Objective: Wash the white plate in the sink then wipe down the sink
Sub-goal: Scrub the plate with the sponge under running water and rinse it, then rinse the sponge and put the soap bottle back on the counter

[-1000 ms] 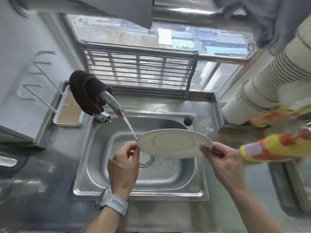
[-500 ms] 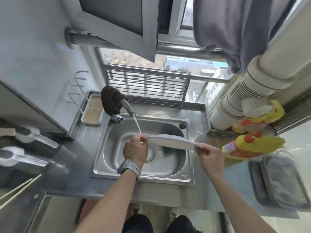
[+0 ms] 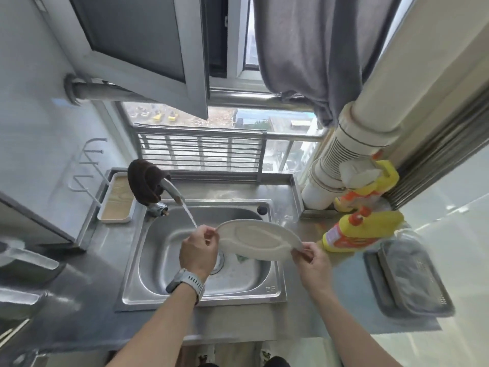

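Note:
Both of my hands hold a white plate (image 3: 258, 239) over the steel sink (image 3: 164, 282), its underside tilted towards me. My left hand (image 3: 198, 250), with a grey watch on the wrist, pinches the plate's left rim. My right hand (image 3: 311, 262) grips the right rim. Water runs from the tap (image 3: 173, 192) in a thin stream that lands by my left hand. A green sponge (image 3: 241, 258) peeks out from under the plate on the sink floor.
A dark brown cloth (image 3: 144, 181) hangs over the tap. A small wooden tray (image 3: 116, 202) sits left of the sink. Two yellow detergent bottles (image 3: 360, 231) stand on the right counter, with a metal rack tray (image 3: 412, 282) beyond them. An open window frame (image 3: 148, 49) overhangs.
The view has pulled back and up. The plate has tilted from nearly edge-on to show its underside, and its right edge has dropped towards me. Both hands keep their grip.

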Motion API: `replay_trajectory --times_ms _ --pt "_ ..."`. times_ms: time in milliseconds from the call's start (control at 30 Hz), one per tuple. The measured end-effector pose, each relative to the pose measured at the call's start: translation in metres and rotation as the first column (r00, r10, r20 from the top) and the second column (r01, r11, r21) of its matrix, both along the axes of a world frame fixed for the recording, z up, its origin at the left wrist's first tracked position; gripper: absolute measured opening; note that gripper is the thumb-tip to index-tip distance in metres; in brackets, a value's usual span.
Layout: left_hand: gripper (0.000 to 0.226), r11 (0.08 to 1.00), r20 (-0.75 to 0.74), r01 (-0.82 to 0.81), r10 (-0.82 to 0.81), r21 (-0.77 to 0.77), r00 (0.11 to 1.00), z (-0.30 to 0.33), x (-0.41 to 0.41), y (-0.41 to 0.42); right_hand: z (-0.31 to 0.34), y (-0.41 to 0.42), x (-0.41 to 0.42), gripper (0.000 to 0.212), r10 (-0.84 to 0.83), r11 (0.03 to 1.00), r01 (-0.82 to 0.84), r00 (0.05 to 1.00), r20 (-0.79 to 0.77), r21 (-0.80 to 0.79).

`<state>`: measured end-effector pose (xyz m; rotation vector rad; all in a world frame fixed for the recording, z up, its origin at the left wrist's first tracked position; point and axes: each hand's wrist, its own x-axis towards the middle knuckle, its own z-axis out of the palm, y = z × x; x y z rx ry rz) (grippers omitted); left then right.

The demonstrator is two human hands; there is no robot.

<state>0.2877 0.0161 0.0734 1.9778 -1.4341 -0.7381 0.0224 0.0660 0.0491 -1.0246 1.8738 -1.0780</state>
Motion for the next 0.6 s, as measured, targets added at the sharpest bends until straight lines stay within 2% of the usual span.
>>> replay_trajectory --times_ms 67,133,267,367,533,600 --pt "0.015 0.998 -0.048 0.044 -0.043 0.034 0.998 -0.001 -0.018 -0.006 0.003 0.009 -0.014 0.011 -0.093 0.995 0.091 0.993 0.070 0.029" --pt "0.011 0.992 -0.070 0.109 -0.104 0.067 0.992 -0.001 -0.042 -0.011 0.005 0.018 -0.033 0.012 -0.179 0.983 0.175 0.981 0.070 0.056" --pt "0.011 0.935 -0.029 0.264 -0.265 0.236 0.964 -0.022 -0.091 -0.005 -0.014 0.042 -0.080 0.014 -0.270 0.935 0.248 0.961 0.057 0.252" --pt "0.009 0.868 -0.028 0.321 -0.336 0.379 0.941 -0.050 -0.128 0.010 -0.028 0.060 -0.111 0.009 -0.314 0.879 0.278 0.949 0.030 0.387" --pt "0.019 0.781 -0.043 0.384 -0.418 0.494 0.907 -0.085 -0.192 0.032 -0.032 0.081 -0.154 0.006 -0.408 0.798 0.388 0.911 -0.060 0.461" --pt "0.022 0.749 -0.061 0.406 -0.442 0.524 0.895 -0.092 -0.216 0.035 -0.034 0.083 -0.172 0.011 -0.429 0.775 0.418 0.899 -0.090 0.474"
